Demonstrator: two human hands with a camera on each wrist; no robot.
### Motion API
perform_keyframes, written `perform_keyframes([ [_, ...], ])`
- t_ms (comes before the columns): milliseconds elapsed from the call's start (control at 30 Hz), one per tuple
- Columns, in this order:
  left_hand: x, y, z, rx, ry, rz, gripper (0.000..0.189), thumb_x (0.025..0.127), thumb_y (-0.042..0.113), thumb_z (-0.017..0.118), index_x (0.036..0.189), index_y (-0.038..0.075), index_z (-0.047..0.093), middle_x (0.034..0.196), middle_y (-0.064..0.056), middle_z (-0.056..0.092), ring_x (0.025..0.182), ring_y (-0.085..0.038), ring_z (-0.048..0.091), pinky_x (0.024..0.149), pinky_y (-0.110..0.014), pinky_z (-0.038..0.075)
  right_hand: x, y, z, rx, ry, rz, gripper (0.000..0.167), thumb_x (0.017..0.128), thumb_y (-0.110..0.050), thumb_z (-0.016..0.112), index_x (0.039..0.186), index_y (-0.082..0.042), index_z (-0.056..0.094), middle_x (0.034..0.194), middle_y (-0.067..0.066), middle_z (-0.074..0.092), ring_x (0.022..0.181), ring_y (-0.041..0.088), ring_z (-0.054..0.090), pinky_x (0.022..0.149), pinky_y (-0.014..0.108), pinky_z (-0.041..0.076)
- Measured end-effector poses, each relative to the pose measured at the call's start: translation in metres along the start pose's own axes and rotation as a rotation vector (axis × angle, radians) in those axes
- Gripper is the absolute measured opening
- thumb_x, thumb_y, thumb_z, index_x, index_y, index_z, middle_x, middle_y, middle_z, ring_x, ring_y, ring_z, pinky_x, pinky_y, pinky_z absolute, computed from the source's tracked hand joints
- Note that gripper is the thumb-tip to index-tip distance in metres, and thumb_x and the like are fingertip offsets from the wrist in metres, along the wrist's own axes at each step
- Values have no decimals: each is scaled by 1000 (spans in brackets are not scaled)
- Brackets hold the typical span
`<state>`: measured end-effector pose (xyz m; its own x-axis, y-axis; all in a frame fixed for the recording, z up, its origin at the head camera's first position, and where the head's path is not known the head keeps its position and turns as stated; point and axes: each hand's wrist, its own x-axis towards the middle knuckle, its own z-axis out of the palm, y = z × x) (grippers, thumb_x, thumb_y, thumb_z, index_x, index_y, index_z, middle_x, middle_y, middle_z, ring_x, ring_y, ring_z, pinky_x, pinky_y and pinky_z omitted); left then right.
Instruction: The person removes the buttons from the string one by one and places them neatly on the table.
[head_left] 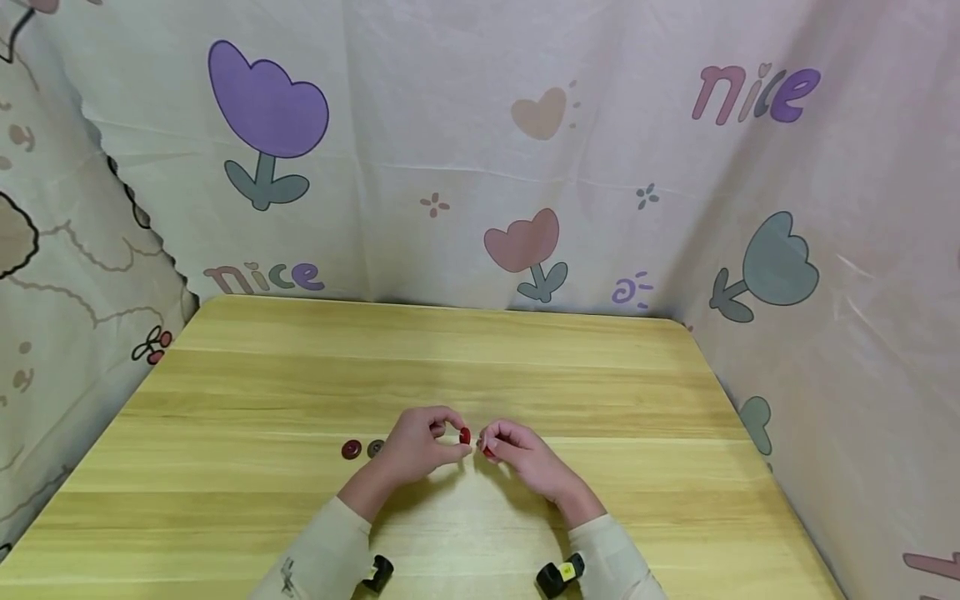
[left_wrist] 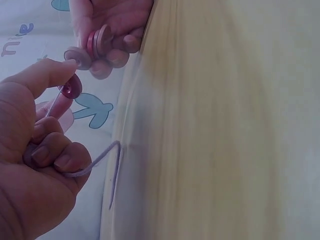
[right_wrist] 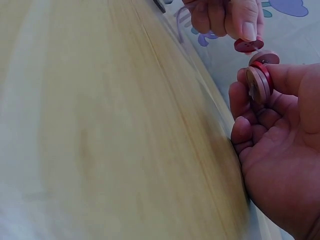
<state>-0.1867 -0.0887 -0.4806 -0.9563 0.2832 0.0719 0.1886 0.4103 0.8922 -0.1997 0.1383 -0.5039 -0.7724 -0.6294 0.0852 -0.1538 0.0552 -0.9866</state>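
Observation:
Over the middle of the table my two hands nearly meet. My left hand (head_left: 414, 446) pinches a red button (left_wrist: 73, 87) between thumb and fingertip. A pale cord (left_wrist: 104, 154) runs from that button into the curled lower fingers, and its loose end hangs below them. My right hand (head_left: 531, 463) holds a small stack of buttons (right_wrist: 258, 84), red and brownish pink, between thumb and fingers. A brownish-pink button (right_wrist: 265, 57) tilts off the stack toward the left hand, with a bit of cord showing between it and the red button.
To the left of my left hand, a dark red button (head_left: 351, 450) and a brownish button (head_left: 376, 448) lie on the wooden table (head_left: 247, 383); the hand partly covers the second. A printed cloth (head_left: 420, 108) hangs behind the table and along its sides.

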Motion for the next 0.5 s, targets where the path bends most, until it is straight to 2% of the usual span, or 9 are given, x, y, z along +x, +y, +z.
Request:
perform_keyframes([
  [200, -1, -2, -7, 21, 16, -44, 20, 79, 18, 86, 90, 22, 70, 59, 5, 26, 53, -10, 25, 48, -24, 23, 0, -1, -1, -6, -4, -1, 21, 107, -11, 44, 101, 5, 55, 90, 19, 52, 87, 24, 49, 82, 33, 42],
  [500, -3, -4, -17, 5, 32, -61, 20, 79, 16, 86, 91, 17, 69, 59, 4, 28, 54, -11, 27, 49, -24, 25, 1, 0, -1, 3, 0, 7, 22, 108, -13, 44, 102, 5, 56, 90, 18, 52, 86, 22, 49, 81, 33, 42],
])
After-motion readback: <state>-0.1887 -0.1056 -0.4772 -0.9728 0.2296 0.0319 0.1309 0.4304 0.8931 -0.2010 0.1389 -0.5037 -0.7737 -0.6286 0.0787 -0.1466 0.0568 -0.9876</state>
